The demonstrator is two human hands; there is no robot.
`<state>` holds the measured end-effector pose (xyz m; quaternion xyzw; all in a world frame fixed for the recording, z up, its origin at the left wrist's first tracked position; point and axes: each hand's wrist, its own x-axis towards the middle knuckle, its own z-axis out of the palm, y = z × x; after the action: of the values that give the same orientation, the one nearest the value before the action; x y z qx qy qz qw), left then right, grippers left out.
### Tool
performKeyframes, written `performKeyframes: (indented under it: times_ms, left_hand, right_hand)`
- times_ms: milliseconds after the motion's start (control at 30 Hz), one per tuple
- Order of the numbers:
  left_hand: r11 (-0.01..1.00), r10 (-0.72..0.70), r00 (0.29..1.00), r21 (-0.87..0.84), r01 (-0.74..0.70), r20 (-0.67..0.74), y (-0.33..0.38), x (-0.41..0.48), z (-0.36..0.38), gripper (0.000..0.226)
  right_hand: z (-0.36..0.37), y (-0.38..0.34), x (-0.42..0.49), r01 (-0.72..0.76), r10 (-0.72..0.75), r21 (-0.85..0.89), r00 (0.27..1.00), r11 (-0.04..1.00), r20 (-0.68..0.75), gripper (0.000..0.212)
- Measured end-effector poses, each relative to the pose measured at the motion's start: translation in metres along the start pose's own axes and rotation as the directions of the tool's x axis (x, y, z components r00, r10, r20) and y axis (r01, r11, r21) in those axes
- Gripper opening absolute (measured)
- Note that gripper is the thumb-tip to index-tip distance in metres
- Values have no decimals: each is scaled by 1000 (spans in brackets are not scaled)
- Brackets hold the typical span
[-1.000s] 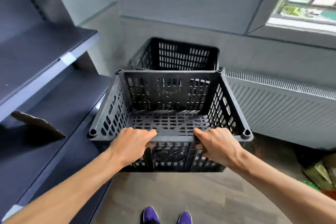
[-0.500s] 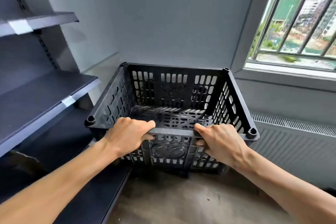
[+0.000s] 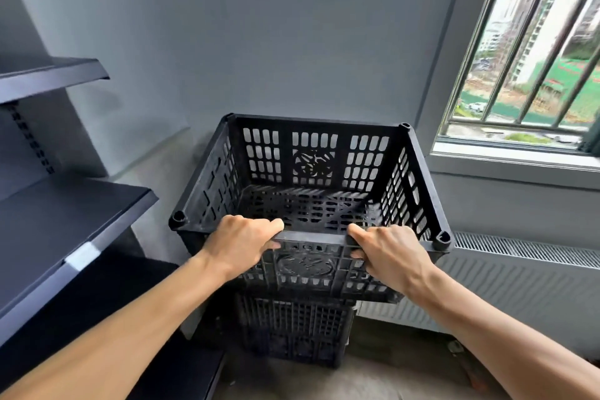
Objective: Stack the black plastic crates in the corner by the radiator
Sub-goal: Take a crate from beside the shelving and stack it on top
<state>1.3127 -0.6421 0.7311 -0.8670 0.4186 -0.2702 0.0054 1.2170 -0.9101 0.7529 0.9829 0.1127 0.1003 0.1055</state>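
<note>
I hold a black slatted plastic crate by its near rim, open side up. My left hand grips the rim left of centre and my right hand grips it right of centre, thumbs on top. Directly below it a second black crate stands on the floor in the corner. The held crate sits over the lower one; whether they touch is hidden. The white radiator runs along the wall just to the right.
Dark metal shelves line the left side, their edges close to the crates. A barred window sits above the radiator. The grey wall stands right behind the crates. Bare concrete floor lies in front.
I have carried the crate forward and up until it is over the second crate in the corner. The view has tilted upward and both hands keep their grip.
</note>
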Motion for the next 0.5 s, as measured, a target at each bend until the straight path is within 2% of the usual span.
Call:
performKeyframes:
  times_ms: [200, 500]
  left_hand:
    - [997, 47, 999, -56, -48, -20, -64, 22, 36, 29]
    - [990, 89, 996, -114, -88, 4, -108, 62, 73, 30]
  right_hand:
    - [9, -17, 58, -83, 83, -13, 995, 996, 46, 36]
    - [23, -4, 113, -135, 138, -40, 987, 990, 79, 42]
